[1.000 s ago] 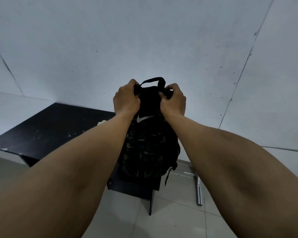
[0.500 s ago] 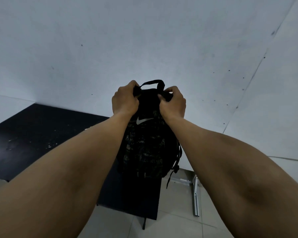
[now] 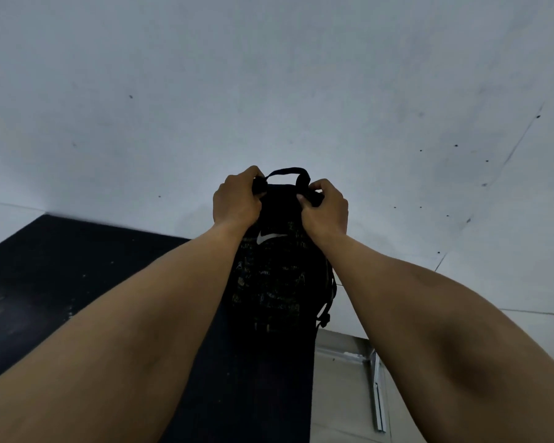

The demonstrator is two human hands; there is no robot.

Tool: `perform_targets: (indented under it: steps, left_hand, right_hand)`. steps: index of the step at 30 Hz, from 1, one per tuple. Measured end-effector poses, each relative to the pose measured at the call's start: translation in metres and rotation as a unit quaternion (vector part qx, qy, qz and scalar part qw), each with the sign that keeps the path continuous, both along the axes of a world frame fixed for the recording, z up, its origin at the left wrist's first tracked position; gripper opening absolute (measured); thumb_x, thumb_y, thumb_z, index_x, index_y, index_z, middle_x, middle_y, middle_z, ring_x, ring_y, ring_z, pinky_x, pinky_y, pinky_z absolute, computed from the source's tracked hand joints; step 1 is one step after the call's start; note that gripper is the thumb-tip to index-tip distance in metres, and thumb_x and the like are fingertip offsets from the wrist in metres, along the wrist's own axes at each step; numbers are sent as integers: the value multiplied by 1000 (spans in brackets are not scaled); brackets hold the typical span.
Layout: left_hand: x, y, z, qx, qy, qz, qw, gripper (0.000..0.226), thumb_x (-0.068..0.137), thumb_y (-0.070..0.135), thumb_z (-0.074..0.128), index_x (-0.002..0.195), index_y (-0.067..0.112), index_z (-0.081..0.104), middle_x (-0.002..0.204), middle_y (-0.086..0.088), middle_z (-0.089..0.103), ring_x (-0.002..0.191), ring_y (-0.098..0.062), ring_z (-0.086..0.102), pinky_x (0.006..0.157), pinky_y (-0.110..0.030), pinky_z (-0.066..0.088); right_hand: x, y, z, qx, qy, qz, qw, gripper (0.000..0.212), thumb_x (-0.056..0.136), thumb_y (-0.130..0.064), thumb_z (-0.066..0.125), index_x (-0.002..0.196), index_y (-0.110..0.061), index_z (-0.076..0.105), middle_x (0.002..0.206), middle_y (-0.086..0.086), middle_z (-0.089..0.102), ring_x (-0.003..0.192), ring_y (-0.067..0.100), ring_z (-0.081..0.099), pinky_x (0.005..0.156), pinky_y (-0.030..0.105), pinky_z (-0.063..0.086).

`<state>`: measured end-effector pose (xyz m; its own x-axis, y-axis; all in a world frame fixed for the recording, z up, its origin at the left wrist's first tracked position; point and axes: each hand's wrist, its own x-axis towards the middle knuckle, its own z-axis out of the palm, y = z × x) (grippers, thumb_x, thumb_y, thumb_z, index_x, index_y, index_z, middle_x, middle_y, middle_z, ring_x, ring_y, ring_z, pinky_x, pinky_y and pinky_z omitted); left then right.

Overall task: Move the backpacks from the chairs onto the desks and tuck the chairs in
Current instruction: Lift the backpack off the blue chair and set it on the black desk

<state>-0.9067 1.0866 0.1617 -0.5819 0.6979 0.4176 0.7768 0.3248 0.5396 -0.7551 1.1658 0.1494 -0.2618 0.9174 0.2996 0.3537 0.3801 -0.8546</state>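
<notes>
- Gripping the top of a black backpack (image 3: 277,276), both bare hands are closed into fists on its upper corners, one on each side of the carry loop (image 3: 287,172).
- Left hand (image 3: 235,199) is clenched around the strap webbing at the bag's top left, knuckles toward the camera.
- Right hand (image 3: 325,207) is clenched around the strap at the top right, its thumb pressed on the fabric.
- Carry loop arches free between the two fists; neither hand holds it.
- Backpack hangs upright between the forearms, with a white swoosh logo (image 3: 269,238) just under the hands and a dim speckled pattern lower down.
- A cord with a small toggle (image 3: 325,318) dangles at the bag's right edge.
- Bag's lower end sits over the black desk (image 3: 61,282), near the desk's right end; whether it touches the surface or is held just above cannot be told, since dark merges with dark there.
- Desk stands against a pale wall (image 3: 269,91) marked with small dark specks.
- Light tiled floor (image 3: 339,394) shows right of the desk, with a white metal frame (image 3: 378,391) lying on it.
</notes>
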Motion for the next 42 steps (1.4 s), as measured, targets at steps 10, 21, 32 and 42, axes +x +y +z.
perform_targets:
  steps: [10,21,32,42]
  left_hand:
    - [-64,77,-25,-11,-10,-50,999,22,83,16,62,102,28,62,92,0,71,83,-28,64,71,-37,53]
    - [-103,175,-46,-40,18,-64,997,18,86,24,64,103,20,65,95,-4,69,90,-26,62,65,-29,39]
    - [-122,221,-66,-53,-55,6,997,59,75,46,79,108,11,47,97,-5,61,85,-22,60,64,-33,46]
    - [-114,209,-74,-61,-56,-42,996,25,81,22,68,94,8,53,91,-10,64,80,-26,62,56,-29,38]
  right_hand:
    - [-55,71,-21,-23,-46,-45,998,14,86,-31,73,92,-30,60,78,-20,61,81,10,65,75,29,51]
    - [-89,161,-31,-22,-139,-81,987,23,89,-42,68,105,-26,64,111,-5,68,106,17,62,78,28,41]
    - [-114,201,-53,-16,-232,-151,961,44,86,-47,66,113,-16,49,106,2,63,98,25,63,81,38,48]
    - [-129,184,-64,-3,-299,-182,937,62,87,-42,67,132,-10,38,132,12,48,123,31,48,93,44,43]
